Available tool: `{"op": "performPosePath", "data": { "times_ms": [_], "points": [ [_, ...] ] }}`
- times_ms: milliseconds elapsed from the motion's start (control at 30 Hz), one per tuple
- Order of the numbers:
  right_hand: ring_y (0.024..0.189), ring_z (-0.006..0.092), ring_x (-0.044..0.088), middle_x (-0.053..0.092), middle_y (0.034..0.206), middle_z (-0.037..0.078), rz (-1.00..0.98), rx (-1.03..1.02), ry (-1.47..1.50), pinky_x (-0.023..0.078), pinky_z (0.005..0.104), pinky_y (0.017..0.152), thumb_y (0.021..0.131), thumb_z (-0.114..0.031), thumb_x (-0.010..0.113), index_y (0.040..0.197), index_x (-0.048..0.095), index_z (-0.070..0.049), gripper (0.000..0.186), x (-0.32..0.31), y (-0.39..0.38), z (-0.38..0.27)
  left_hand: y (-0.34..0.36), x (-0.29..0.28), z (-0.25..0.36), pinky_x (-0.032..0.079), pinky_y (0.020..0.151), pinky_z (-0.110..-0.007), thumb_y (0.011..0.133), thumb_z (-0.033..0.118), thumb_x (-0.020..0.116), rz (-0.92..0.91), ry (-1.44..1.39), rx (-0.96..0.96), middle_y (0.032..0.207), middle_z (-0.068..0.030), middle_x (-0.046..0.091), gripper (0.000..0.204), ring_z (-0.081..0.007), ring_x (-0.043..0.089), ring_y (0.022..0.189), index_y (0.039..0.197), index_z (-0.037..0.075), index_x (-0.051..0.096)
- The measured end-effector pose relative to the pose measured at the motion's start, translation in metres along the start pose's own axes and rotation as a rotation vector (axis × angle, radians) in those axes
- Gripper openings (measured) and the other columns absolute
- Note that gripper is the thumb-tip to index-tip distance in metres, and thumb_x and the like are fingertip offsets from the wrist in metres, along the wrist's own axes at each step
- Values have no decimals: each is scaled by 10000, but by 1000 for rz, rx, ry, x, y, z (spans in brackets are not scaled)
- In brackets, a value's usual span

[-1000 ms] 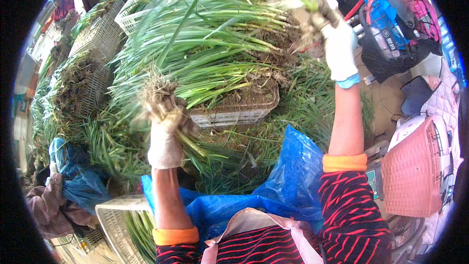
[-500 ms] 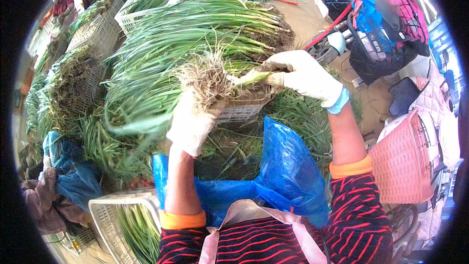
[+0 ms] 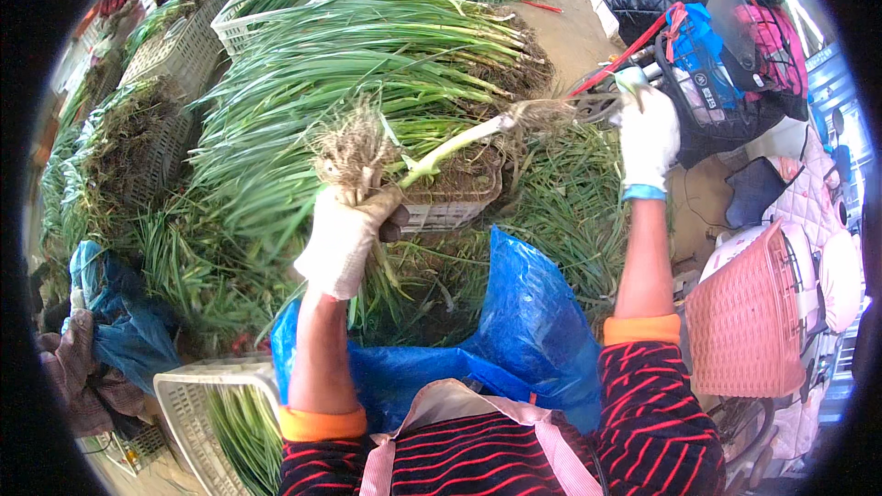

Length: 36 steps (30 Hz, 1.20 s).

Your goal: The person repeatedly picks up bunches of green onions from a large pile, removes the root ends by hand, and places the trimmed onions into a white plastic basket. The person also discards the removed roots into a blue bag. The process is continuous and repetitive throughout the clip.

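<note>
My left hand [image 3: 338, 237], in a white glove, is closed around a bunch of green garlic. Its tangled pale roots [image 3: 354, 152] stick up above the fist, and leaves hang below. One separate pale green garlic stalk [image 3: 450, 147] slants up rightward from my left thumb, its root end pointing toward my other hand. My right hand [image 3: 649, 140], also gloved, is raised beyond that root end, in front of a parked bike. Its fingers are blurred, and a pale green patch at their tips cannot be told apart from the bike behind.
A large heap of green garlic [image 3: 358, 64] lies ahead over a white crate [image 3: 441, 216]. Loose leaves [image 3: 570, 211] litter the ground. Blue plastic sheeting [image 3: 537, 312] covers my lap. More crates [image 3: 175, 386] stand at left; a pink basket [image 3: 744, 321] is on the right.
My right hand has moved right, away from the bunch. A single stalk now stretches out from my left hand, which has shifted slightly left and down.
</note>
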State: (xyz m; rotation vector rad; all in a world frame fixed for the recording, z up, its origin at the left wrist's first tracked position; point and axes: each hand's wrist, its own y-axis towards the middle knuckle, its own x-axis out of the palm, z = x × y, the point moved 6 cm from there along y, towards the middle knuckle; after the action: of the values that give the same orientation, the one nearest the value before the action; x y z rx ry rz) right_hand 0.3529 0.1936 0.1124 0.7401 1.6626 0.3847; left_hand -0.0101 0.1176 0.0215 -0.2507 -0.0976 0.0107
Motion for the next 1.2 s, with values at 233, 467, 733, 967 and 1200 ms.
{"op": "performPosePath", "data": {
  "times_ms": [233, 467, 733, 967, 1200],
  "points": [
    [1173, 210, 518, 576, 1233, 112, -941, -124, 810, 398, 349, 1023, 823, -222, 667, 1264, 543, -52, 489, 47, -82, -119, 5, -6, -16, 451, 454, -265, 848, 202, 631, -2, -245, -80, 640, -58, 591, 158, -147, 548, 492, 894, 62, 573],
    [943, 321, 606, 647, 881, 126, -393, -598, 532, 453, 376, 923, 772, -263, 732, 924, 673, -26, 288, 30, -112, -176, 0, 8, -24, 445, 447, -255, 845, 186, 646, 26, -260, -124, 657, -55, 605, 157, -138, 551, 496, 890, 44, 598],
    [708, 173, 602, 663, 785, 84, -33, 238, 514, 459, 321, 626, 888, -196, 584, 902, 670, -27, 190, 4, -48, -19, -7, -3, -19, 431, 516, -227, 836, 22, 649, 71, -79, -16, 716, -40, 613, 106, -95, 537, 572, 917, -17, 593],
    [1254, 278, 451, 502, 1317, 142, -277, -229, 450, 351, 381, 1057, 778, -196, 707, 1273, 541, -125, 527, 2, -53, -50, 6, -12, -38, 488, 718, -267, 784, 23, 708, 117, 27, 155, 917, -79, 651, 208, -124, 599, 777, 949, -40, 598],
    [843, 153, 642, 684, 903, 100, -651, -314, 842, 510, 281, 742, 848, -124, 663, 913, 687, 17, 157, 39, -125, -123, -2, 18, -21, 490, 776, -283, 796, 58, 696, -61, 396, 279, 942, -102, 695, 260, -176, 642, 844, 1044, 8, 637]
  ]
}}
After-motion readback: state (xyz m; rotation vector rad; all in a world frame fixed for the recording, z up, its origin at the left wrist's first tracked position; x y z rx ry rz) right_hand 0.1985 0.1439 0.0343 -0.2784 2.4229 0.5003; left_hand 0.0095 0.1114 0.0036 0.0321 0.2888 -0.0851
